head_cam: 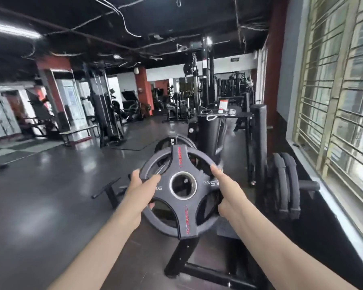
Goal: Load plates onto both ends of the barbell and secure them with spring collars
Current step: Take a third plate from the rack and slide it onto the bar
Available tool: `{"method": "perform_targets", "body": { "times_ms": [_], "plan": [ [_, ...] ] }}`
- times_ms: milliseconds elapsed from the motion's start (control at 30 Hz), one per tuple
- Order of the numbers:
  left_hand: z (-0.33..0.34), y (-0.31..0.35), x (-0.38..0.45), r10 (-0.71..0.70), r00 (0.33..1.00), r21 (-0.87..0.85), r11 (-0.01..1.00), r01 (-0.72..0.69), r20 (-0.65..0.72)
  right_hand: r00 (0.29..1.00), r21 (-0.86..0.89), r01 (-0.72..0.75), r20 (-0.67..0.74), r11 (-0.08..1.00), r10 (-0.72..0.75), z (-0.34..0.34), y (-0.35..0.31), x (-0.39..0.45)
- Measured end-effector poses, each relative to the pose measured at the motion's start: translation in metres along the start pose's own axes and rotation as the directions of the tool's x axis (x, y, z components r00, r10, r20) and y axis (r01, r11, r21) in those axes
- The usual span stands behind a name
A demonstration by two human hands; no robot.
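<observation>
I hold a black weight plate [181,210] upright in front of me, with red lettering, four grip cut-outs and a steel-ringed centre hole. My left hand [137,186] grips its left rim, fingers through a cut-out. My right hand [223,190] grips the right rim, index finger stretched along the edge. Behind it, more small plates [177,141] marked 2.5 sit on a storage rack peg. Spring collars [228,111] lie on top of the rack post further back. The barbell is not in sight.
A black plate rack [258,143] stands right of centre with several larger plates [285,185] on a horizontal peg [309,185]. Its base frame [189,266] crosses the floor below my arms. A barred window wall [340,101] runs along the right. Gym machines [105,114] fill the back.
</observation>
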State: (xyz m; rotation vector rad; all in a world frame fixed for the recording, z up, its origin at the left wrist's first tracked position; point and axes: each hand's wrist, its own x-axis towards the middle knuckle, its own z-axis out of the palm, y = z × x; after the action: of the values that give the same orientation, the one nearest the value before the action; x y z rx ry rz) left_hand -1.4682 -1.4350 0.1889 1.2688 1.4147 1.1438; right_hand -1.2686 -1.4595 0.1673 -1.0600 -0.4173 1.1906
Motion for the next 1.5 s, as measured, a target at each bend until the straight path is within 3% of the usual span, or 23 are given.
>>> {"method": "perform_targets", "body": {
  "times_ms": [100,267,400,633,867,1200,1500],
  "plan": [
    [-0.048,-0.009,0.000,-0.070,0.997,0.003,0.998,0.070,-0.029,0.998,0.018,-0.051,0.043,0.999,0.050,0.033,0.026,-0.018],
    [-0.093,-0.035,0.011,-0.200,0.976,-0.137,0.973,0.188,-0.083,0.995,-0.042,-0.032,0.088,0.999,0.036,0.068,0.057,-0.027],
    [-0.105,-0.044,0.023,-0.372,0.928,-0.252,0.898,0.360,0.001,0.997,-0.075,-0.003,0.082,0.997,0.009,0.081,0.073,-0.026],
    [-0.101,-0.054,0.050,-0.541,0.838,-0.246,0.804,0.541,0.074,0.998,-0.147,0.035,0.065,0.989,-0.025,0.087,0.086,-0.010],
    [-0.108,-0.080,0.083,-0.523,0.832,-0.309,0.773,0.554,0.184,0.976,-0.297,0.217,0.097,0.930,-0.197,0.100,0.115,-0.003],
    [-0.093,-0.084,0.110,-0.464,0.870,-0.372,0.787,0.492,0.170,0.888,-0.443,0.457,0.181,0.771,-0.422,0.093,0.135,-0.001],
    [-0.054,-0.058,0.163,-0.351,0.917,-0.285,0.874,0.394,0.191,0.889,-0.567,0.454,0.237,0.687,-0.392,0.079,0.114,0.061]
  ]
}}
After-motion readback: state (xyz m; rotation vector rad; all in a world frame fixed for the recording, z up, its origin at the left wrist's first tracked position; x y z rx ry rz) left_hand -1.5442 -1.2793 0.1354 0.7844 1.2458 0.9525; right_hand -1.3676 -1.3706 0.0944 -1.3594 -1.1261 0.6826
